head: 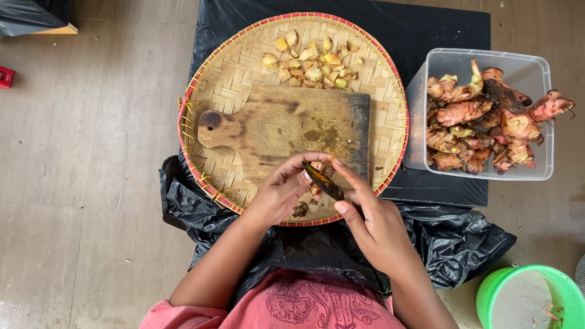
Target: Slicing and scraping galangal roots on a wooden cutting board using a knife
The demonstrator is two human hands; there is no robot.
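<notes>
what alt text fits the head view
Two hands work a dark knife blade against a small root piece over a wooden cutting board on a round woven tray. Cut pieces lie beyond; a clear tub holds whole roots.

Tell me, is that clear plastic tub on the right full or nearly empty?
Full. The clear plastic tub is heaped with pinkish-brown ginger-like roots, and several poke above and over its rim.

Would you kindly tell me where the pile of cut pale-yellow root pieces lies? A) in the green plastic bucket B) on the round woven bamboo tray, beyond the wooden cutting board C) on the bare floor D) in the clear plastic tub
B: the cut pale-yellow root pieces lie on the round woven bamboo tray, beyond the wooden cutting board.
</notes>
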